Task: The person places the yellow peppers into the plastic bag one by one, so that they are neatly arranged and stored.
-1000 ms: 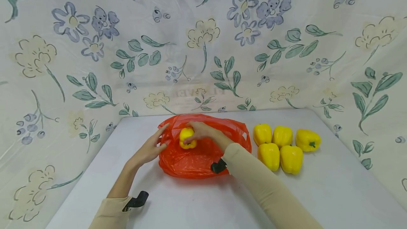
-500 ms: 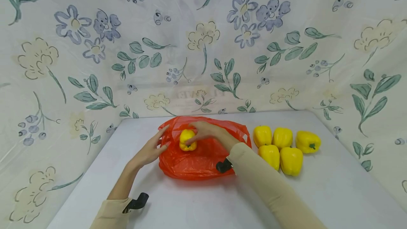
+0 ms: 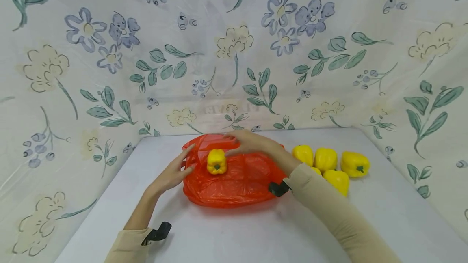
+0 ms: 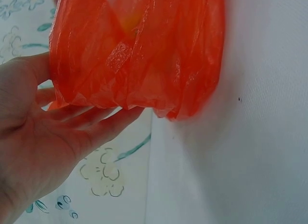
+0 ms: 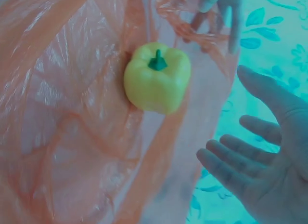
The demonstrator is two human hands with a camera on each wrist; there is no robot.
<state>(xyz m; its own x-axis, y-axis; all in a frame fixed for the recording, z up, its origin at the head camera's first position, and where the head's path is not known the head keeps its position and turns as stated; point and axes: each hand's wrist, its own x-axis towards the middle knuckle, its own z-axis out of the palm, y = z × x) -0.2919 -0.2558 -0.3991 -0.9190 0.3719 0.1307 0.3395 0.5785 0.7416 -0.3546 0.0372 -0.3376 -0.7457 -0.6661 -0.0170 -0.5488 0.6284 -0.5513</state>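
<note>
A yellow bell pepper (image 3: 217, 160) lies inside the spread mouth of a red plastic bag (image 3: 234, 190), its green stem toward me. My left hand (image 3: 172, 175) is at the bag's left side with fingers extended. In the left wrist view, the fingers of that left hand (image 4: 48, 137) reach behind the bag's plastic and touch it. Over the bag's far right part hovers my right hand (image 3: 250, 141), holding nothing. The right wrist view shows this right hand (image 5: 269, 161) with spread fingers, apart from the pepper (image 5: 158, 82).
Several more yellow bell peppers (image 3: 326, 159) stand grouped on the white table (image 3: 234, 234) to the right of the bag, some partly behind my right forearm. A flower-printed sheet (image 3: 234, 92) rises behind the table and along its sides.
My right hand has let go of the yellow bell pepper and moved up and to the right. The pepper stays in the bag. My left hand has hardly moved.
</note>
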